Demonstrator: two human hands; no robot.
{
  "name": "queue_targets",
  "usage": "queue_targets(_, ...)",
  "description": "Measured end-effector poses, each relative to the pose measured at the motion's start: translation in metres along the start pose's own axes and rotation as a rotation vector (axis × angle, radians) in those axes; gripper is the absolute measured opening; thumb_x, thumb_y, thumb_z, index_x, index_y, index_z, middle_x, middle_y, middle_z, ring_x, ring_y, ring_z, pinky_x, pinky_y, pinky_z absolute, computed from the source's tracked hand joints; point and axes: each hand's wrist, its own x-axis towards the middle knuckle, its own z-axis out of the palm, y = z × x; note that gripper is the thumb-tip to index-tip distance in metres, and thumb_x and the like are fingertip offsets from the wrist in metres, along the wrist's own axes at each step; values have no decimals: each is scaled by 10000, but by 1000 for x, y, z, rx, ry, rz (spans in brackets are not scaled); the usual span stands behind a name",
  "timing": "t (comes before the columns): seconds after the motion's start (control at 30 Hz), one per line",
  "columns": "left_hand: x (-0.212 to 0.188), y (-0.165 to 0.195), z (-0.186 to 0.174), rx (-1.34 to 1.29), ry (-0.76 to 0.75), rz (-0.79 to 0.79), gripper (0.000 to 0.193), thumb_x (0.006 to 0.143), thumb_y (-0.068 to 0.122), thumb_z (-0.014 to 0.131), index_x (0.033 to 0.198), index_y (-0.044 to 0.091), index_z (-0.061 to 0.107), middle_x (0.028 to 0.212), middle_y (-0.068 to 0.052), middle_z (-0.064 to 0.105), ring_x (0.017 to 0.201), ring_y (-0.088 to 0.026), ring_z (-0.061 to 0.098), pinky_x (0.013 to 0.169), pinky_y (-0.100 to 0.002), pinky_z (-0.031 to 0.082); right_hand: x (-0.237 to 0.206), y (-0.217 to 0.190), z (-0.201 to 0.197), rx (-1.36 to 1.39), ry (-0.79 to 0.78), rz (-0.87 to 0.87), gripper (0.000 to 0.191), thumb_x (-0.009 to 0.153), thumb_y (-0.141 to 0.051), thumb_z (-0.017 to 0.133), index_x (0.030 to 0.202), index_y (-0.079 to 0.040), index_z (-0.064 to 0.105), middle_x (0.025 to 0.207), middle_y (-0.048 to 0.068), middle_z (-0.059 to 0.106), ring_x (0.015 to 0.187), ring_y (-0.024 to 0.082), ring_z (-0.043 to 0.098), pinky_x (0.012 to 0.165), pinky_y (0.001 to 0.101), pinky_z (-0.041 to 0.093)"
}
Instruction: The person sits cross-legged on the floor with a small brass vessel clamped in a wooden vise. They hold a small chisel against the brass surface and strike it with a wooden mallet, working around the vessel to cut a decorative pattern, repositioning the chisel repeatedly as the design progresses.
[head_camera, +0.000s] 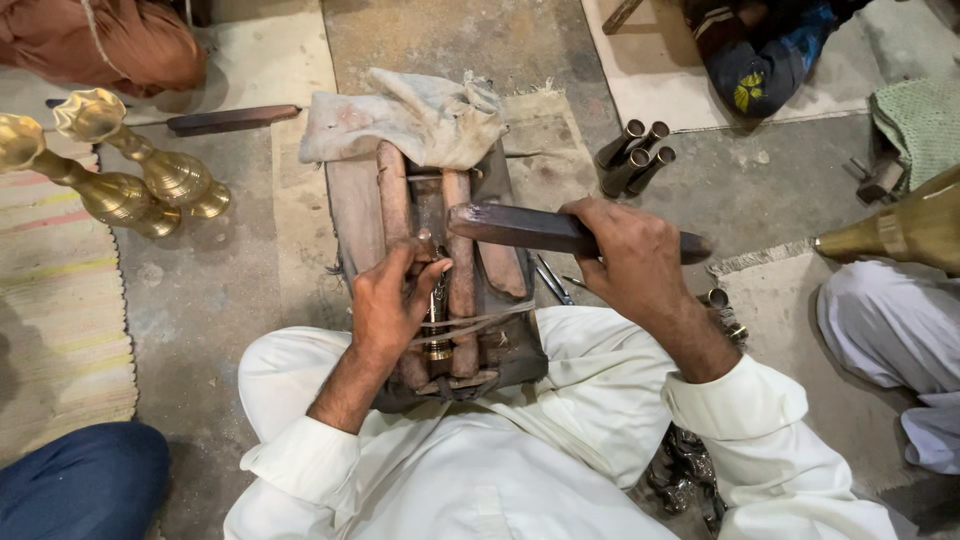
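My right hand (630, 262) grips a dark wooden mallet-like bar (525, 227), held level over a wooden work block (360, 215) between my knees. My left hand (392, 300) pinches a thin metal tool (438, 300) that stands on a small brass piece (438, 350) lying in the groove between two wooden rods (462, 270). A dirty cloth (420, 120) covers the far end of the block. A cord (480, 322) runs across the rods near my left hand.
Two brass vase-shaped pieces (130, 170) lie at the left beside a striped mat (55, 300). Several dark metal tubes (635, 157) lie at the upper right. A large brass horn shape (890, 232) and another person's white-clad knee (880, 320) are at the right. A long dark tool (225, 120) lies behind.
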Motion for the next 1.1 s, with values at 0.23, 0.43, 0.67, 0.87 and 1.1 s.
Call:
queue_targets(0.23,-5,1,1,81,-32,79,238,938,158,795,1087,39,653,879,-99,758,743,-238,758,617,-359,577,3,-10,1,246,232,208,342,847,-24,788,1146,-44,625,913,113,683,795,313,706,674,414,536)
queue_targets(0.43,-10,0,2,95,-47,22,207,970,157,796,1015,39,632,859,-120,750,742,-276,747,639,-385,570,11,-12,-13,-251,-19,-128,359,733,-23,780,1073,-92,683,880,94,646,820,322,664,703,453,490)
queue_targets(0.67,-11,-2,5,-4,57,-17,216,980,160,764,1084,25,630,909,-127,762,786,-235,780,656,-357,594,10,-13,-12,-101,129,-99,399,724,13,724,1110,-79,678,909,93,645,839,319,654,729,440,491)
queue_targets(0.87,-12,-3,3,155,-7,66,192,969,145,757,1071,17,657,840,-142,728,712,-288,739,610,-405,578,12,-16,-8,-50,211,-144,295,871,-5,741,1135,-99,649,935,67,648,850,270,671,764,415,515)
queue_targets(1.1,-5,1,4,130,-64,57,160,988,163,765,995,53,650,901,-127,741,781,-334,736,637,-430,566,15,-22,-14,-233,13,-82,335,804,-17,727,1120,-116,676,946,100,659,884,333,679,771,463,513)
